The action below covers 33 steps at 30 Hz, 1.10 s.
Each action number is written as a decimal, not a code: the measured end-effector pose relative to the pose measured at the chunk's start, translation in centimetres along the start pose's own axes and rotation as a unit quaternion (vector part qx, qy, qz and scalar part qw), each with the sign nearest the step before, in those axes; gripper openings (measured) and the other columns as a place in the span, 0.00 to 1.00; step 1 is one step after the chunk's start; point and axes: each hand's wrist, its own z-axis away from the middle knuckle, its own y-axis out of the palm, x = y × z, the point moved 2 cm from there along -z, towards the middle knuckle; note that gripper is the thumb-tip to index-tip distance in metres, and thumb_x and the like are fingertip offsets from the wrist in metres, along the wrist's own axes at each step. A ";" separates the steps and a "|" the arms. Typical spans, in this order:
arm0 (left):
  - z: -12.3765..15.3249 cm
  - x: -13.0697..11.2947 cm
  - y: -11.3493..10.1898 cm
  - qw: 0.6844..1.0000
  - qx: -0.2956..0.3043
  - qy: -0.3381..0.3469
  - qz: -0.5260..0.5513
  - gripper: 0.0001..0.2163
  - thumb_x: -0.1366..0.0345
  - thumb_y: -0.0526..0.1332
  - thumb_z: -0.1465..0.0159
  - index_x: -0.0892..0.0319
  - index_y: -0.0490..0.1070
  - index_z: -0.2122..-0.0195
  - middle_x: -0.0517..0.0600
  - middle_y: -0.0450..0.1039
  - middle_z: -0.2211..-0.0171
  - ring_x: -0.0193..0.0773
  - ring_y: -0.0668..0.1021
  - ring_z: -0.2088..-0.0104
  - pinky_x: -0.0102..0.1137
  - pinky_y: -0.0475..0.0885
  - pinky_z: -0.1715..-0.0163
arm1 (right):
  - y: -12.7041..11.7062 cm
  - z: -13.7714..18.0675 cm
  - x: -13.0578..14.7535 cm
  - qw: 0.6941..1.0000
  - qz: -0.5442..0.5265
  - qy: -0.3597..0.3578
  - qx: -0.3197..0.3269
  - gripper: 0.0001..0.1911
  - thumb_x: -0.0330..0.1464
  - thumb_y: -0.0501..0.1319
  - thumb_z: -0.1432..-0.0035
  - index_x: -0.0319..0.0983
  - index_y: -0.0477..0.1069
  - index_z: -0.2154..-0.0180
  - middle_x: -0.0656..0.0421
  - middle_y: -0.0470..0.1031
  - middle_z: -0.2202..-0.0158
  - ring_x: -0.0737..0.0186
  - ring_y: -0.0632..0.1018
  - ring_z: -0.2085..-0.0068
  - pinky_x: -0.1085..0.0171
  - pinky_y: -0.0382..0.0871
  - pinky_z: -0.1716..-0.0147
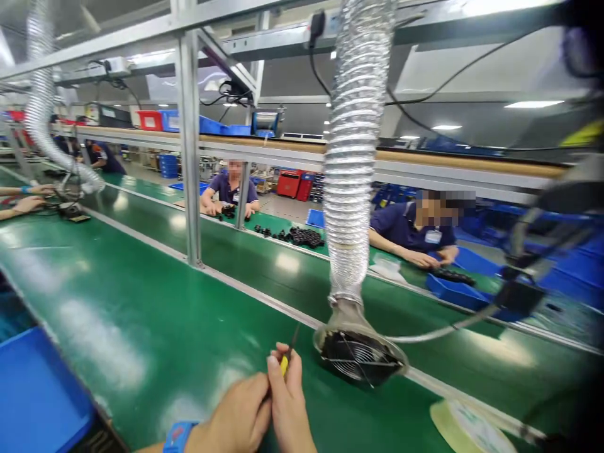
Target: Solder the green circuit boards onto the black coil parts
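Observation:
My two hands meet low in the middle of the view, above the green conveyor belt (141,327). My right hand (290,412) pinches a thin tool with a yellow grip (284,365) and a dark slender tip pointing up. My left hand (238,415), with a blue wristband (178,435), is closed and pressed against the right one; what its fingers hold is hidden. Just right of the tool's tip sits a round black extractor fan (358,357) under a silver ribbed duct (353,157).
A blue bin (38,390) sits at the lower left and a white roll (467,431) at the lower right. A cable (438,330) runs right from the fan. A metal post (191,157) stands mid-belt. Co-workers (406,229) sit across at a second belt with black parts (302,237).

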 end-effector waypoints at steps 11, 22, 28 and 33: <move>4.9 6.3 -18.3 0.929 -0.306 -0.209 0.000 0.14 0.54 0.45 0.34 0.60 0.61 0.61 0.42 0.59 0.79 0.30 0.65 0.81 0.26 0.63 0.79 | 8.7 0.9 -8.5 0.908 0.152 -0.149 0.361 0.31 0.32 0.58 0.50 0.39 0.59 0.42 0.48 0.67 0.47 0.52 0.71 0.49 0.52 0.63 0.46; 8.3 5.0 -10.7 0.853 -0.485 -0.165 0.098 0.15 0.52 0.52 0.37 0.60 0.62 0.63 0.42 0.60 0.80 0.28 0.65 0.81 0.24 0.62 0.81 | 7.7 0.8 -4.2 0.917 0.080 -0.094 0.379 0.13 0.33 0.53 0.43 0.38 0.69 0.57 0.54 0.73 0.58 0.59 0.74 0.56 0.60 0.66 0.52; 6.1 4.2 -13.4 0.748 -0.634 -0.123 0.153 0.11 0.56 0.56 0.39 0.59 0.62 0.65 0.41 0.60 0.80 0.27 0.64 0.82 0.20 0.60 0.82 | 7.7 1.0 -4.2 0.915 0.065 -0.093 0.387 0.11 0.31 0.52 0.44 0.39 0.70 0.60 0.55 0.74 0.60 0.60 0.74 0.57 0.60 0.67 0.54; -2.5 4.4 -18.4 0.753 -0.625 -0.096 0.180 0.11 0.57 0.56 0.39 0.59 0.62 0.64 0.41 0.61 0.80 0.26 0.65 0.83 0.20 0.60 0.83 | 7.4 0.8 -6.3 0.915 0.080 -0.092 0.385 0.12 0.34 0.49 0.42 0.40 0.70 0.65 0.56 0.74 0.67 0.61 0.75 0.65 0.62 0.71 0.63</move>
